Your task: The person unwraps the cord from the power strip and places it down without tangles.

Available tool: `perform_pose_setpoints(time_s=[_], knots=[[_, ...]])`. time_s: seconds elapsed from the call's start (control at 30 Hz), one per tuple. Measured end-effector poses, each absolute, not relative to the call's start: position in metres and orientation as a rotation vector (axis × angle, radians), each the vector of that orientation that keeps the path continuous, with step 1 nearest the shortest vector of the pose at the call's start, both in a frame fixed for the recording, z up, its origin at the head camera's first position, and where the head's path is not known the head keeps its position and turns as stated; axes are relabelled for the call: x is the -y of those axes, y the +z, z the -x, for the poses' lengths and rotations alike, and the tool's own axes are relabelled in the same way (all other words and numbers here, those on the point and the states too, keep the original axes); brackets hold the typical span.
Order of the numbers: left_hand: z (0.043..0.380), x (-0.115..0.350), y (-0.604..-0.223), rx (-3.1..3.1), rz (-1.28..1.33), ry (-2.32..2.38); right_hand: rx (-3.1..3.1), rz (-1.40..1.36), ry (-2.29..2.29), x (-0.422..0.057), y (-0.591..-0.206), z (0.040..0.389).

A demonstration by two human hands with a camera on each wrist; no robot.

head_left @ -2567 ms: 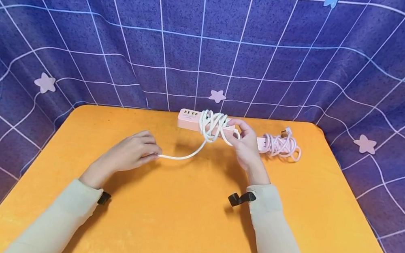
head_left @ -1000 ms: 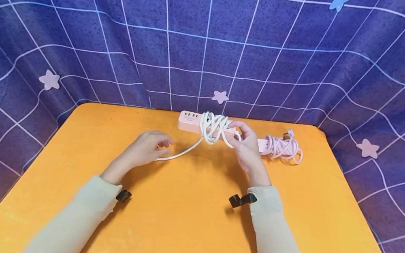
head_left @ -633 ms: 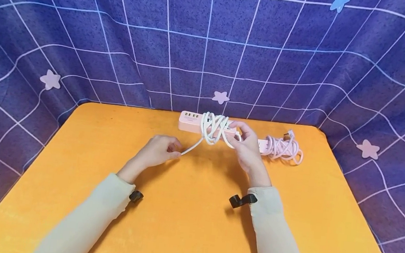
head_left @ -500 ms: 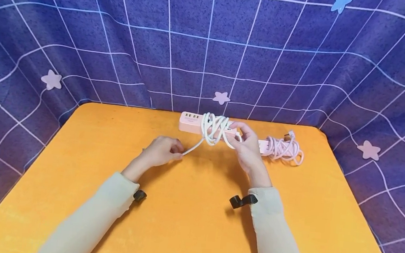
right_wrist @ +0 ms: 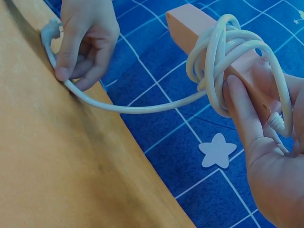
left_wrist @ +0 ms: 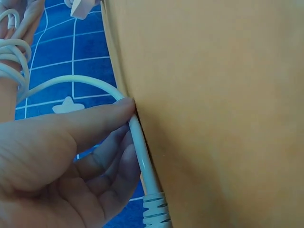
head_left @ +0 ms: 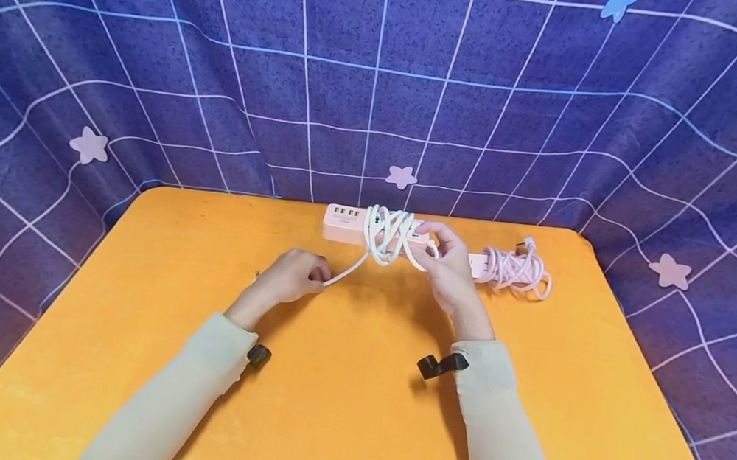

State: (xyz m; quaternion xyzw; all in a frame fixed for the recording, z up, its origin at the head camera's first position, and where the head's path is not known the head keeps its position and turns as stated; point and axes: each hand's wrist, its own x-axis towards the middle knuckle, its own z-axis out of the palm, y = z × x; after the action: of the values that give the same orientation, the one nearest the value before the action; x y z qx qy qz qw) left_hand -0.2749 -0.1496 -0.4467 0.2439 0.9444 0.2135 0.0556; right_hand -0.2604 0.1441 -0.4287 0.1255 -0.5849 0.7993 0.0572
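Observation:
My right hand [head_left: 448, 267] grips the right end of a pink power strip [head_left: 345, 222], which it holds up off the table near the back edge. Several loops of white cord [head_left: 382, 237] are wound round the strip's middle. From the loops, a free length of cord runs down to my left hand [head_left: 291, 274], which pinches it between thumb and fingers. In the left wrist view the ribbed collar [left_wrist: 156, 211] of the plug lies just below the pinch. The plug [right_wrist: 50, 31] shows behind the left hand in the right wrist view.
A second power strip [head_left: 477, 266], wrapped in its own pinkish cord [head_left: 513, 268], lies on the orange table [head_left: 351, 406] right of my right hand. A blue gridded curtain [head_left: 328, 93] with stars rises behind and at both sides.
My left hand let the cord slacken, slid rightward along it toward the strip and now pinches it nearer the loops. The right hand and power strip have barely moved.

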Motion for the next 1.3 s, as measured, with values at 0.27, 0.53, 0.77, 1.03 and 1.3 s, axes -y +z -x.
perform_pose_setpoints(time_s=[0.27,0.53,0.77,1.03,1.3], knots=[[0.279,0.155,-0.447,-2.9,-0.787,0.677,1.744,-0.392,2.466,-0.145,-0.428,0.258],[0.287,0.162,-0.442,-2.872,-0.706,0.824,1.736,-0.411,2.505,-0.146,-0.428,0.257],[0.294,0.165,-0.438,-2.914,-0.726,0.856,1.712,-0.43,2.546,-0.146,-0.428,0.258],[0.3,0.166,-0.434,-2.969,-0.721,0.927,1.708,-0.44,2.555,-0.146,-0.427,0.259],[0.308,0.17,-0.418,-3.033,-0.717,0.932,1.727,-0.431,2.561,-0.147,-0.427,0.259]])
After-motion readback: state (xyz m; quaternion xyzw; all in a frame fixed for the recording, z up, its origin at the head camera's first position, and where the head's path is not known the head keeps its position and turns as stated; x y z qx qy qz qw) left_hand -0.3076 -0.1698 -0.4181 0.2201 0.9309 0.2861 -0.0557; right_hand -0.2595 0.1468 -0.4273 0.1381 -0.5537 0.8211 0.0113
